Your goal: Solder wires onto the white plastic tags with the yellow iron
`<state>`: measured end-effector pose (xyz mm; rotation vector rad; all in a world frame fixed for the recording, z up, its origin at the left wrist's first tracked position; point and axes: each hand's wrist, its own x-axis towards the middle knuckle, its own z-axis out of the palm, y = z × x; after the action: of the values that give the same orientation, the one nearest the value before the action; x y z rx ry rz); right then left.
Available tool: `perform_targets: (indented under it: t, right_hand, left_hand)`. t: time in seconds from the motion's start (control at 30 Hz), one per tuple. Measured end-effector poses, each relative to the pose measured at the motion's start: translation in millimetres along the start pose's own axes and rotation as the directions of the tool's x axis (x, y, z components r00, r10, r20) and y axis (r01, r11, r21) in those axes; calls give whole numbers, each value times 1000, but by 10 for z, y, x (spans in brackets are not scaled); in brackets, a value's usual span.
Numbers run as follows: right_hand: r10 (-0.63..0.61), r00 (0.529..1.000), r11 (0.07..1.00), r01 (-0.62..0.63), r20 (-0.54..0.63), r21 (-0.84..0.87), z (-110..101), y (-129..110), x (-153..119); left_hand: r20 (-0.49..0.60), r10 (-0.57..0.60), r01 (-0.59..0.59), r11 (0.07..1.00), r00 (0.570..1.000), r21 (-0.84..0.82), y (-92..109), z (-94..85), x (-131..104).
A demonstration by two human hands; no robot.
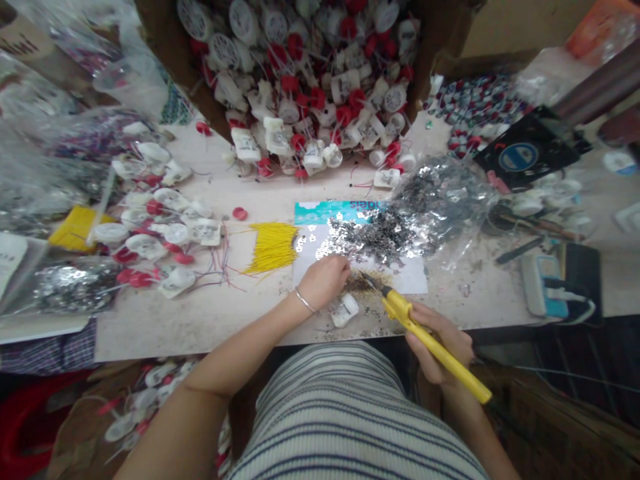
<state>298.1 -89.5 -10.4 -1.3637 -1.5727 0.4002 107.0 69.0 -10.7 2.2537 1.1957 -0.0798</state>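
Observation:
My right hand (440,340) is wrapped round a yellow soldering iron (425,337), its dark tip pointing up and left over a patch of brown grains (367,283) on a white sheet (415,279). Beside the tip, my left hand (327,280) has its fingers pressed together; whatever they pinch is too small to make out. Just below the left fingers lies a white plastic part (344,311). A heap of small shiny metal pieces (370,233) is spread over the upper part of the sheet. Left of the sheet rests a bundle of yellow wires (273,247).
A large box (163,50) full of white and red parts stands at the back. More wired white parts (175,233) lie left. A clear bag of metal pieces (445,207), a black device (533,150) and a blue-white block (545,287) are on the right.

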Motion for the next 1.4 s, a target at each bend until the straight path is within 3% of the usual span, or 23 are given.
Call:
perform_targets:
  t: [0.17, 0.43, 0.6, 0.7, 0.83, 0.93, 1.07, 1.17, 1.27, 1.33, 1.4]
  right_hand:
    - [12, 989, 999, -6, 146, -44, -5, -22, -22]
    - [-45, 984, 997, 54, 175, -47, -24, 10, 14]
    - [-48, 999, 998, 47, -14, -41, 21, 18, -11]
    - [-15, 999, 999, 13, -40, -47, 70, 27, -41]
    - [81, 993, 997, -80, -87, 18, 215, 47, -32]
    - [147, 988, 986, -142, -46, 92, 422, 61, 73]
    - [89, 993, 987, -78, -79, 139, 731, 53, 294]
    - [63, 992, 991, -50, -108, 125, 841, 1, 402]
    - [146, 981, 972, -119, -125, 203, 817, -55, 384]
    - [126, 989, 971, -106, -79, 216, 777, -64, 316]
    - [38, 999, 988, -42, 31, 148, 759, -48, 240]
  left_hand:
    - [2, -11, 11, 999, 1000, 52, 8, -6, -2]
    - [4, -19, 18, 993, 1000, 116, 38, -14, 9]
    - [15, -14, 12, 991, 1000, 130, 57, -31, 17]
    - [18, -10, 8, 991, 1000, 133, 56, -34, 26]
    - [23, 18, -20, 995, 1000, 99, 33, -78, -3]
    - [27, -5, 3, 996, 1000, 91, 31, -152, -83]
    - [24, -8, 9, 999, 1000, -42, 103, -220, -238]
    - [-130, 75, -113, 943, 989, -312, 160, -196, -346]
    - [-353, 4, -196, 837, 936, -511, 140, -152, -433]
    - [-440, -90, -186, 818, 893, -544, 79, -152, -492]
    - [-504, -120, -167, 857, 855, -487, -8, -187, -565]
